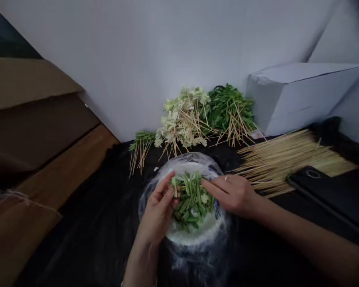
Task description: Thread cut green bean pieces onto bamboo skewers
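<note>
A bowl lined with clear plastic (185, 239) holds many cut green bean pieces (194, 199). My left hand (158, 203) is at the bowl's left side, its thumb and fingers closed on a green bean piece (175, 186). Beside that piece, a thin stick seems to lie across the beans. From the right, my right hand (231, 194), with a ring on one finger, reaches over the rim. Its fingers are together and their tips touch the beans; what they hold, if anything, is hidden.
Behind the bowl lie skewered green beans (145, 137), skewered cauliflower (182, 115) and skewered leafy greens (230, 107). Bare skewers (281, 159) and a black phone (332, 195) are at right. A white box (302, 93) stands behind; cardboard (32, 131) is at left.
</note>
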`<act>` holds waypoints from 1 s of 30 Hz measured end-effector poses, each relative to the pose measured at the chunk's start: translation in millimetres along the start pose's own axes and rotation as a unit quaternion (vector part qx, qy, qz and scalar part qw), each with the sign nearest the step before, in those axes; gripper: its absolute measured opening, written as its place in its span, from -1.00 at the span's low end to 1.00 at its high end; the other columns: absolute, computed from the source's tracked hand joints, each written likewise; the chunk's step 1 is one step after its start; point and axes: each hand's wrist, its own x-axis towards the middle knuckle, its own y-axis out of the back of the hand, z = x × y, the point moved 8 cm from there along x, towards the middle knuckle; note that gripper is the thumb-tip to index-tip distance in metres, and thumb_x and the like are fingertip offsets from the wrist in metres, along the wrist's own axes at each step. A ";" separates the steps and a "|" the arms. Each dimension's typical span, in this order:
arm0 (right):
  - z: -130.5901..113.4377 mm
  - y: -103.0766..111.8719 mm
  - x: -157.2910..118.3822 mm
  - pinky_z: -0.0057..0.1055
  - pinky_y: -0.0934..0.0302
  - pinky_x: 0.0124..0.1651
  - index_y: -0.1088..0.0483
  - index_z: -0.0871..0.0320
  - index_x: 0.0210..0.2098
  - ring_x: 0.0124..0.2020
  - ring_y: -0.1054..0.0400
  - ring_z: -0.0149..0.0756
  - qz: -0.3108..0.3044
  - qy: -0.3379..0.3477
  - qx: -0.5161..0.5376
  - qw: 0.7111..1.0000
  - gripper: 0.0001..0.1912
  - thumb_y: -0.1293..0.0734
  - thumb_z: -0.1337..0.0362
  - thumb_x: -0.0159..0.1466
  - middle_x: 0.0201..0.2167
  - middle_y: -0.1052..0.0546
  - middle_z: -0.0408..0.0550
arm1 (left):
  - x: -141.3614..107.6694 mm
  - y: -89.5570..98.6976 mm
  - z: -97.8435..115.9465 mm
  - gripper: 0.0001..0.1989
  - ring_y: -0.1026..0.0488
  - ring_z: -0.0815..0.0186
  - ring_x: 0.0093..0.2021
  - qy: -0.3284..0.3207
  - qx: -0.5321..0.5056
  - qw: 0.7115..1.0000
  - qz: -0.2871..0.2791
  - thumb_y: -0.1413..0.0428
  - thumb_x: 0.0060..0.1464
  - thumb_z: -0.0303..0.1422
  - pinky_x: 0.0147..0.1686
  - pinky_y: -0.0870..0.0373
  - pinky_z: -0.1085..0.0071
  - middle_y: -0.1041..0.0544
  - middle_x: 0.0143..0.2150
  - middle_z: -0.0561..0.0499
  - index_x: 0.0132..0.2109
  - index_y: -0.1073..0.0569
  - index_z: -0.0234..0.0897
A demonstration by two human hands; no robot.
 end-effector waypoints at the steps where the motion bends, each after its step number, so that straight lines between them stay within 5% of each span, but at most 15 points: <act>1: 0.0 -1.4 -0.9 -0.32 -0.09 -0.43 -0.42 0.34 -0.01 -0.49 -0.27 -0.34 -0.003 -0.001 -0.003 1.000 -0.69 -0.17 0.51 0.31 -0.46 -0.49 -0.09 | -0.7 0.0 -0.2 -0.55 -0.45 0.47 -0.35 -0.002 0.005 1.000 0.001 -0.37 -0.02 -0.36 -0.41 -0.38 0.67 -0.49 -0.34 0.07 0.06 -0.56 -0.17; 30: 1.2 -6.2 -5.0 -0.33 -0.04 -0.41 -0.43 0.31 0.02 -0.48 -0.21 -0.35 -0.025 -0.011 0.002 1.000 -0.68 -0.18 0.49 0.34 -0.45 -0.46 -0.09 | -1.0 -7.8 -6.5 -0.61 -0.61 0.33 -0.17 -0.020 0.004 1.000 0.024 -0.43 -0.17 -0.40 -0.14 -0.54 0.52 -0.69 -0.16 -0.01 -0.11 -0.64 -0.22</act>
